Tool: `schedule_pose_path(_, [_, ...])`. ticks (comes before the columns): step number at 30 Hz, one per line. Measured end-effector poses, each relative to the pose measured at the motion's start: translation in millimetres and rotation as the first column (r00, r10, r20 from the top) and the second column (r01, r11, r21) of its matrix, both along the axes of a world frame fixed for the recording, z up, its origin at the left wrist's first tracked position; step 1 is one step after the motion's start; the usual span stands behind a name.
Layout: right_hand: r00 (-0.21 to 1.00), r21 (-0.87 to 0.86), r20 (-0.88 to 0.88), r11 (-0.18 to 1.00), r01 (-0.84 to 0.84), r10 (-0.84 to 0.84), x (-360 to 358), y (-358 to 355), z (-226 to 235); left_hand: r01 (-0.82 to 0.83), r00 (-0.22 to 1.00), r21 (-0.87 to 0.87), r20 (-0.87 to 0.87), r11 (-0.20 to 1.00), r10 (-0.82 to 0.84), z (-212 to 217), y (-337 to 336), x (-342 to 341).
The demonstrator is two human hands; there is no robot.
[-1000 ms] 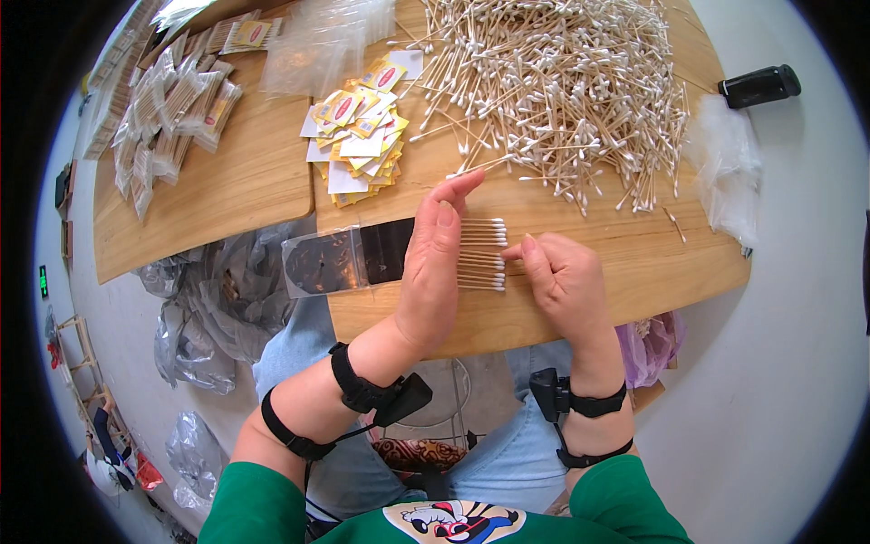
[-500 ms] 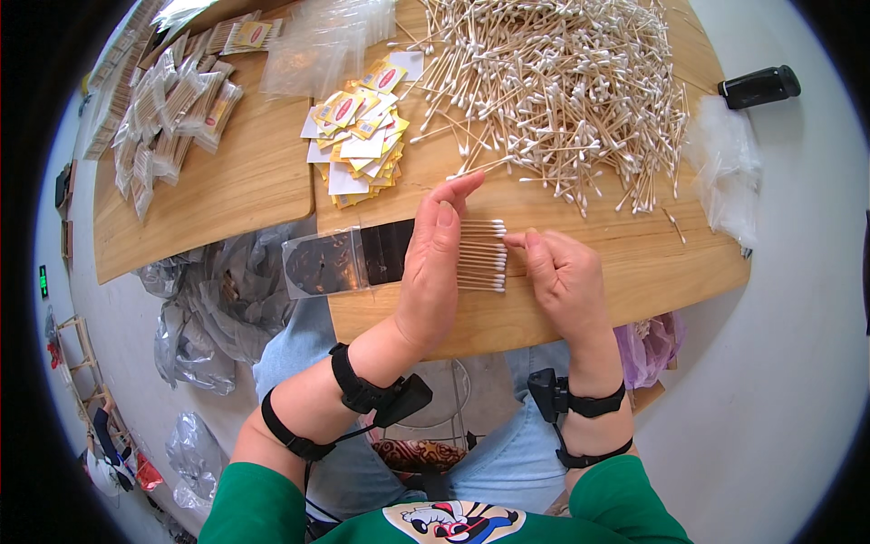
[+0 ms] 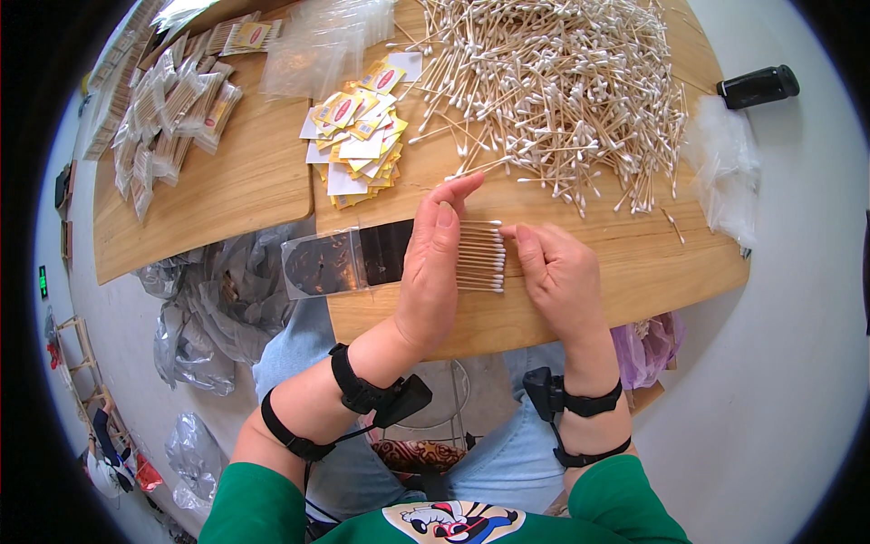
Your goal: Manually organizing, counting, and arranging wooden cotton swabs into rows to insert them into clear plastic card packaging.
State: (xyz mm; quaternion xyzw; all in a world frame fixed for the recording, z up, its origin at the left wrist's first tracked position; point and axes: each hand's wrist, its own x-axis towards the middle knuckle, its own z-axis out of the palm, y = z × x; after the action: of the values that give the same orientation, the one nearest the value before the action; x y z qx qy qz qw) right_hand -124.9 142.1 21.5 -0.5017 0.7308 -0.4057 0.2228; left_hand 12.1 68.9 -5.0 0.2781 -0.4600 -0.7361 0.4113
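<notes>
On the table's front part, a row of cotton swabs (image 3: 480, 257) lies side by side, white tips to the right. My left hand (image 3: 433, 267) stands on its edge across the swabs, fingers stretched out and thumb up. It hides their left ends. A dark strip (image 3: 385, 252) and a clear plastic bag (image 3: 319, 263) stick out to its left. My right hand (image 3: 560, 272) is closed with nothing visible in it, except that its index finger points left at the swab tips, near the upper end of the row. I cannot tell whether this fingertip touches them.
A big heap of loose cotton swabs (image 3: 562, 91) covers the far right. Yellow-and-white cards (image 3: 358, 136) are piled left of it, below clear bags (image 3: 331, 41). Filled swab packs (image 3: 172, 109) lie far left. A black bottle-like object (image 3: 759, 87) and plastic bags (image 3: 725, 172) sit at the right edge.
My right index fingertip has moved slightly up along the swab tips, and the upper tips have shifted a little left. My left hand has stayed in place.
</notes>
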Motion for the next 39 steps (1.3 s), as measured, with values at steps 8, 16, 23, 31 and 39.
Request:
schedule_pose_path(8, [0.951,-0.059,-0.225,0.971,-0.232,0.213,-4.3,-9.1,-4.2,0.012,1.000,0.017,0.006,1.000,-0.012,1.0,0.5,1.7])
schedule_pose_path(16, [0.948,0.010,-0.309,0.997,-0.077,0.076,-6.2,-1.6,2.2,0.002,1.000,0.028,0.012,1.000,-0.003,4.1,0.6,3.4])
schedule_pose_path(23, [0.875,0.110,-0.414,0.967,-0.228,0.253,30.8,22.8,-5.7,-0.040,0.997,-0.001,-0.063,0.999,0.040,7.4,-2.6,8.3])
schedule_pose_path(31, [0.800,0.293,-0.520,0.942,-0.162,0.299,42.9,20.1,-15.0,-0.015,0.995,-0.057,0.095,0.998,0.020,0.3,-5.9,26.8])
schedule_pose_path(39, [0.761,0.326,-0.549,0.927,-0.186,0.346,45.5,10.7,-20.8,0.296,0.769,-0.376,0.639,0.878,0.014,38.2,-45.9,59.3])
